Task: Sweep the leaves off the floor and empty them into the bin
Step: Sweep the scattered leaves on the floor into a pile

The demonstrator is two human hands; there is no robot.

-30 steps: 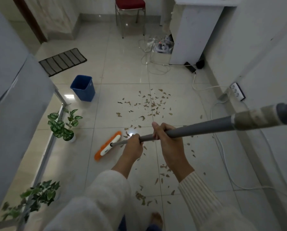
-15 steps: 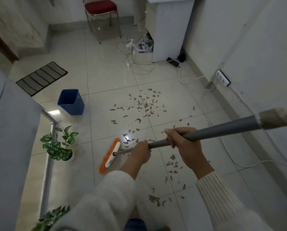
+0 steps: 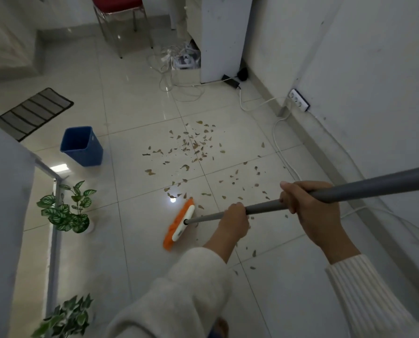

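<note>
Both hands grip the grey handle of a broom (image 3: 264, 207). My left hand (image 3: 235, 222) is closed low on the shaft, near the head. My right hand (image 3: 311, 211) is closed higher up. The orange and white broom head (image 3: 179, 224) rests on the white tiled floor, just in front of my left hand. Dry brown leaves (image 3: 191, 148) lie scattered over the tiles beyond and to the right of the head. A blue bin (image 3: 81, 146) stands open and upright on the floor at the left, apart from the leaves.
Two potted plants (image 3: 67, 211) stand by a metal frame on the left. White cables (image 3: 279, 132) and a power strip (image 3: 300, 100) run along the right wall. At the back are a red chair (image 3: 120, 11), a white cabinet (image 3: 222, 37) and a striped mat (image 3: 33, 112).
The broom head has swung from lying left of the leaves toward them, turning more upright in view. My view has shifted right and both hands moved right along with the handle.
</note>
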